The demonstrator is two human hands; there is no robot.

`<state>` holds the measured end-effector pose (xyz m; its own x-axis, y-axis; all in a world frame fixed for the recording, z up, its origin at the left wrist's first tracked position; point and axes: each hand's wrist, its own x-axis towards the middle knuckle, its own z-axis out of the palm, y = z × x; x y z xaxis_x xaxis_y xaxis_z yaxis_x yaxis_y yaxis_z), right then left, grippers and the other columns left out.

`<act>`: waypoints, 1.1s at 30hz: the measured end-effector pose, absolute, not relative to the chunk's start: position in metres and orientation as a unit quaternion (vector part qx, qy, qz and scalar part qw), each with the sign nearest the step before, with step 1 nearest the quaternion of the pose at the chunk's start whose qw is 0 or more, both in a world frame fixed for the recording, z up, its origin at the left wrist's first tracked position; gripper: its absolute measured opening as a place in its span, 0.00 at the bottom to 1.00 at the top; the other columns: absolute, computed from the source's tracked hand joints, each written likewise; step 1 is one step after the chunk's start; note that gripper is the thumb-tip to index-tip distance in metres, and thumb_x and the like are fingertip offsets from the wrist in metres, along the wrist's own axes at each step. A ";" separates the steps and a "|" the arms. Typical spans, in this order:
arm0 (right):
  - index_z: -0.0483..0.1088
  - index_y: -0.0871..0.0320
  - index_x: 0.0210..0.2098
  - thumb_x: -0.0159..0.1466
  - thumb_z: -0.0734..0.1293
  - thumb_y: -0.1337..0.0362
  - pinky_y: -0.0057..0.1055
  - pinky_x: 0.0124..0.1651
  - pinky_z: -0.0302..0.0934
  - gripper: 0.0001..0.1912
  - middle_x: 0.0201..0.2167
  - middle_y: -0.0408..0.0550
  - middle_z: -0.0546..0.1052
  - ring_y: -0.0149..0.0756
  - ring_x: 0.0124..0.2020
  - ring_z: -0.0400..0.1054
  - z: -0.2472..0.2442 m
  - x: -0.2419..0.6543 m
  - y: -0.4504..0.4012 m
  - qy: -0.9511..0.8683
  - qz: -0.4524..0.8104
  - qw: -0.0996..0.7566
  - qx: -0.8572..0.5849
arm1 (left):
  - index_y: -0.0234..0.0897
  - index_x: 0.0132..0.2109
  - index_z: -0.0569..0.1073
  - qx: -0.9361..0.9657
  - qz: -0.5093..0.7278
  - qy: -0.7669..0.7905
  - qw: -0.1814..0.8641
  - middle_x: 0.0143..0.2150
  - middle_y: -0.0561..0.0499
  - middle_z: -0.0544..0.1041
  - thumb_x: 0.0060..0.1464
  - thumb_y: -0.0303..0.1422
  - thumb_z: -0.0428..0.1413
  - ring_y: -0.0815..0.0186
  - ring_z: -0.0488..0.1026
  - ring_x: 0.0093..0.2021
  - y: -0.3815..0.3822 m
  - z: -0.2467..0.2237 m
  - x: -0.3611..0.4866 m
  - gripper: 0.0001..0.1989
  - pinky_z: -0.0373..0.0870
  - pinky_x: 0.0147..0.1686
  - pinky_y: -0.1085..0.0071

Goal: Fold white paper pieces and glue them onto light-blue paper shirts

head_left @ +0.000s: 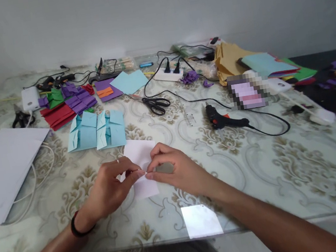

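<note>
Forearms [283, 224]: bare, they reach over the near edge of a patterned table [257, 171], a dark band [75, 226] circling the left wrist.
Left hand [110, 187]: thumb and fingertip press together, apparently pinching a small raised fold of white paper [146, 188].
Right hand [179, 168]: thumb and forefinger close in beside the left's tips, seemingly on the same fold.
White paper: on the table beneath both hands, its near and far ends lying flat.
Blue papers [87, 136]: two, just beyond, their folded flaps looking complete.
Folding: the white paper appears only partly worked, its flat ends seemingly unfolded.
Scissors [157, 104], glue gun [229, 122]: on the table, untouched.
</note>
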<state>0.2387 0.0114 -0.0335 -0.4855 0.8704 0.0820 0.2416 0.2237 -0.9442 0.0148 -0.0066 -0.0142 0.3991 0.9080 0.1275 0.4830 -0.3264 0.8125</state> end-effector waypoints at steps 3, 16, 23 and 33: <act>0.79 0.54 0.31 0.64 0.75 0.64 0.34 0.45 0.65 0.05 0.37 0.43 0.69 0.35 0.39 0.69 -0.032 0.239 0.012 -0.709 0.489 0.333 -0.384 | 0.38 0.34 0.80 0.751 0.315 0.468 0.344 0.30 0.53 0.79 0.64 0.32 0.60 0.68 0.72 0.30 -0.007 -0.014 0.015 0.09 0.65 0.31 0.72; 0.76 0.55 0.33 0.66 0.73 0.65 0.35 0.44 0.67 0.05 0.35 0.45 0.76 0.36 0.38 0.72 -0.025 0.240 0.007 -0.705 0.473 0.411 -0.333 | 0.38 0.29 0.77 0.597 0.314 0.508 0.536 0.26 0.52 0.73 0.70 0.46 0.51 0.65 0.68 0.29 -0.002 -0.022 0.012 0.24 0.66 0.30 0.68; 0.71 0.56 0.31 0.66 0.74 0.51 0.32 0.37 0.65 0.16 0.26 0.42 0.77 0.33 0.29 0.70 -0.025 0.243 0.015 -0.554 0.605 0.413 -0.395 | 0.43 0.51 0.80 0.633 0.355 0.451 0.520 0.40 0.49 0.80 0.66 0.44 0.59 0.60 0.74 0.42 -0.004 -0.031 0.010 0.13 0.71 0.45 0.63; 0.68 0.56 0.29 0.67 0.72 0.51 0.32 0.38 0.64 0.18 0.25 0.41 0.75 0.32 0.27 0.67 -0.036 0.240 0.017 -0.518 0.640 0.417 -0.385 | 0.42 0.55 0.75 0.640 0.388 0.425 0.509 0.37 0.52 0.77 0.60 0.31 0.65 0.65 0.71 0.38 -0.003 -0.032 0.012 0.17 0.70 0.44 0.66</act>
